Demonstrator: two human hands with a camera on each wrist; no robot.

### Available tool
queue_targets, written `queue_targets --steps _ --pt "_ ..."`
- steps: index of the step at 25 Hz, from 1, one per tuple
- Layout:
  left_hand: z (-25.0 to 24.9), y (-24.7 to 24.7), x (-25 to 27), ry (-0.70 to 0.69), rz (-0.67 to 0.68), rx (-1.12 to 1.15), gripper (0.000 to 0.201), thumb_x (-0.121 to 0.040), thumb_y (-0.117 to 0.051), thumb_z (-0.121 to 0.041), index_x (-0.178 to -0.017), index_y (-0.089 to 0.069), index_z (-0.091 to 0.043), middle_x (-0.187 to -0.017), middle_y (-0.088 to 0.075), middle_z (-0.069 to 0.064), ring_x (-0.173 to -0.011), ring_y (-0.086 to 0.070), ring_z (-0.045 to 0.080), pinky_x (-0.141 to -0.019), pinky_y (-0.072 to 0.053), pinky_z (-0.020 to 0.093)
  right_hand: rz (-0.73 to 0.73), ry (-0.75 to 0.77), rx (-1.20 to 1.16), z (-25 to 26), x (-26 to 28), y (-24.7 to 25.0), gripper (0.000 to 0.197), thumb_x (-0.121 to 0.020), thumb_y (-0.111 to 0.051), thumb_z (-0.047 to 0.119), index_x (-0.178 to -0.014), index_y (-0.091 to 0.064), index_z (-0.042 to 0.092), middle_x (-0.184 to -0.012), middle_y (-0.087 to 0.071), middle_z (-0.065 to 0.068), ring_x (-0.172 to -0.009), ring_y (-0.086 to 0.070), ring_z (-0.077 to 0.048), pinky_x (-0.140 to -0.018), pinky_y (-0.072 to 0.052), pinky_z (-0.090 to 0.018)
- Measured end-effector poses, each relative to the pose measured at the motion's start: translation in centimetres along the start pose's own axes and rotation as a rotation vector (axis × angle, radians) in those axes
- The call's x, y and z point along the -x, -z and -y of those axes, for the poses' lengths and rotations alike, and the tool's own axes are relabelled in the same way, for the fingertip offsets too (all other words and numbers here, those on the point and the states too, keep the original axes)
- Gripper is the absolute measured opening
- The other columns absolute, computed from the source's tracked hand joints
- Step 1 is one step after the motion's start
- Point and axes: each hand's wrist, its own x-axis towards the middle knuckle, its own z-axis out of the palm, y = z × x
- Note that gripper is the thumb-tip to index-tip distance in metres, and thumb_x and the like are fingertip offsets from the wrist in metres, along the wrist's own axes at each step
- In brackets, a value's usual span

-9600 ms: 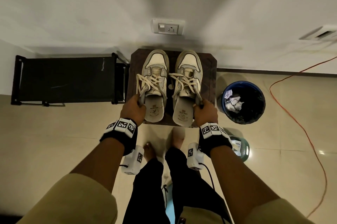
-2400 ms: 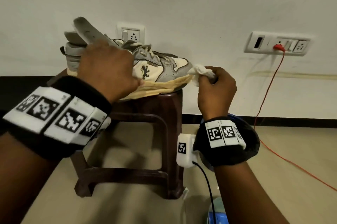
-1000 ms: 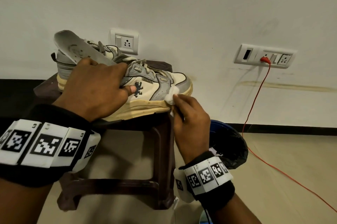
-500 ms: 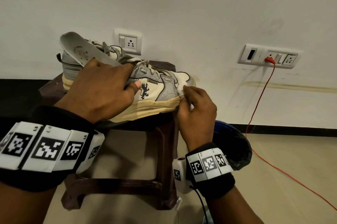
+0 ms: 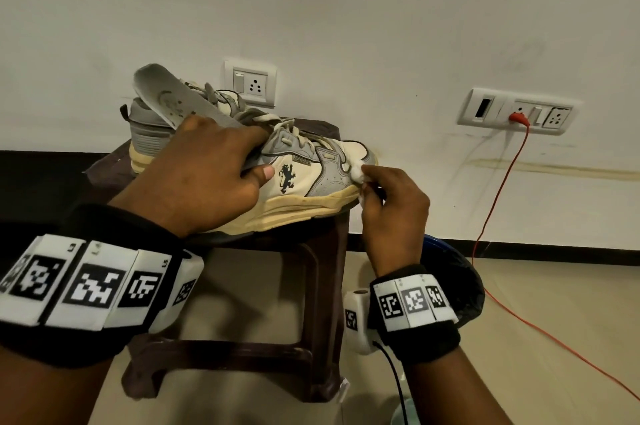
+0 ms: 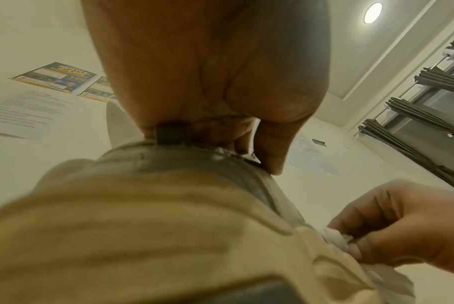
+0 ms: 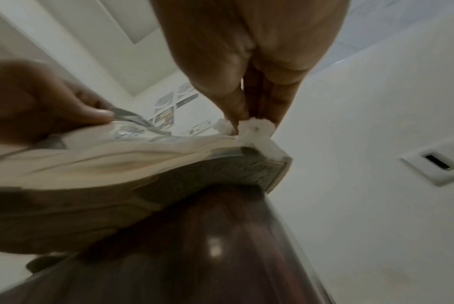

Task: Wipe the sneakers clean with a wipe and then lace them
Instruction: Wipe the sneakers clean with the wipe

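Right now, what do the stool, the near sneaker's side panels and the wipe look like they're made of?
Stool: looks like dark brown moulded plastic, glossy; a light glints off it in the right wrist view. Near sneaker: cream panels smooth like leather or a synthetic, grey ones matte, perhaps suede; yellowed rubbery sole. Wipe, pinched in the right hand: white, soft, crumpled, tissue or nonwoven cloth.

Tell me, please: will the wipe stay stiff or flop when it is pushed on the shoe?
Probably floppy: the wipe is crumpled into a wad, pinched by the right hand. It likely squashes against the sneaker toe, and seems very light.
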Motion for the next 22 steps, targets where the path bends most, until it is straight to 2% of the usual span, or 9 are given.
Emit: queue_targets --steps 1,3,7,9,11,14,16,18,22 --pt "0.0 0.0 0.1 0.004 0.007 0.0 0.048 -0.082 -0.039 -0.047 -0.116 -0.058 -0.02 -0.078 -0.058 0.001 -0.076 -0.042 0.02 -0.089 -0.032 0.038 -0.014 -0.067 -0.029 -0.4 -0.3 0.0 0.026 -0.081 -0.064 -0.003 -0.104 -0.072 0.007 -0.101 -0.07 -0.009 -0.09 -0.066 -0.022 -0.081 -0.055 -0.042" --pt "-0.1 0.1 0.3 0.02 -0.013 -0.046 0.039 -0.092 -0.044 -0.043 -0.122 -0.054 -0.02 -0.085 -0.064 0.007 -0.077 -0.045 0.024 -0.085 -0.033 0.037 -0.019 -0.089 -0.017 0.0 0.1 -0.3 0.026 -0.083 -0.064 -0.002 -0.105 -0.071 0.008 -0.102 -0.07 -0.008 -0.091 -0.066 -0.021 -0.082 -0.055 -0.042" --pt "-0.4 -0.7 0.1 0.037 -0.04 -0.165 0.034 -0.094 -0.042 -0.039 -0.119 -0.048 -0.018 -0.07 -0.055 0.005 -0.066 -0.035 0.022 -0.087 -0.033 0.038 -0.013 0.062 0.009 2.4 2.5 -1.0 0.024 -0.08 -0.067 -0.003 -0.103 -0.072 0.005 -0.101 -0.069 -0.007 -0.09 -0.065 -0.018 -0.081 -0.056 -0.031" --pt "-0.4 -1.0 -0.1 0.051 -0.055 -0.148 0.032 -0.094 -0.042 -0.038 -0.117 -0.049 -0.017 -0.079 -0.065 0.008 -0.065 -0.04 0.024 -0.089 -0.034 0.039 0.039 0.166 0.016 3.3 4.0 -1.5 0.023 -0.08 -0.069 -0.002 -0.103 -0.071 0.003 -0.1 -0.069 -0.009 -0.09 -0.065 -0.018 -0.081 -0.055 -0.027" --pt "-0.6 -0.9 -0.3 0.078 -0.058 -0.123 0.031 -0.095 -0.042 -0.037 -0.118 -0.049 -0.017 -0.092 -0.069 0.011 -0.075 -0.052 0.029 -0.089 -0.033 0.039 0.087 0.22 0.018 3.7 4.8 -1.9 0.022 -0.081 -0.069 -0.002 -0.103 -0.071 0.002 -0.1 -0.068 -0.01 -0.09 -0.064 -0.018 -0.08 -0.054 -0.025" --pt "-0.8 -0.7 -0.4 0.108 -0.052 -0.096 0.033 -0.096 -0.041 -0.036 -0.121 -0.05 -0.018 -0.106 -0.067 0.011 -0.093 -0.055 0.032 -0.088 -0.03 0.037 -0.036 0.127 0.002 2.2 3.0 -2.0 0.02 -0.078 -0.069 -0.006 -0.095 -0.072 0.002 -0.097 -0.069 -0.009 -0.087 -0.065 -0.019 -0.078 -0.055 -0.027" --pt "-0.9 -0.6 -0.4 0.109 -0.052 -0.096 0.033 -0.096 -0.041 -0.037 -0.122 -0.05 -0.018 -0.109 -0.067 0.011 -0.096 -0.054 0.032 -0.087 -0.029 0.036 -0.115 -0.013 -0.038 1.0 1.3 -1.7 0.019 -0.077 -0.068 -0.006 -0.092 -0.073 0.004 -0.095 -0.069 -0.008 -0.085 -0.066 -0.018 -0.076 -0.056 -0.034" --pt "-0.9 -0.7 -0.5 0.115 -0.053 -0.089 0.033 -0.096 -0.041 -0.037 -0.123 -0.05 -0.019 -0.109 -0.067 0.011 -0.097 -0.054 0.032 -0.087 -0.029 0.036 -0.125 -0.051 -0.058 0.9 0.9 -1.7 0.017 -0.078 -0.068 -0.004 -0.092 -0.073 0.004 -0.094 -0.069 -0.007 -0.084 -0.065 -0.018 -0.074 -0.056 -0.036" --pt "-0.8 -0.9 -0.7 0.118 -0.07 -0.086 0.031 -0.096 -0.042 -0.036 -0.121 -0.051 -0.019 -0.106 -0.067 0.01 -0.094 -0.056 0.032 -0.09 -0.032 0.038 0.008 0.133 -0.066 4.3 4.0 -2.8 0.017 -0.079 -0.07 -0.004 -0.094 -0.072 0.003 -0.095 -0.069 -0.008 -0.086 -0.063 -0.013 -0.081 -0.05 -0.015"
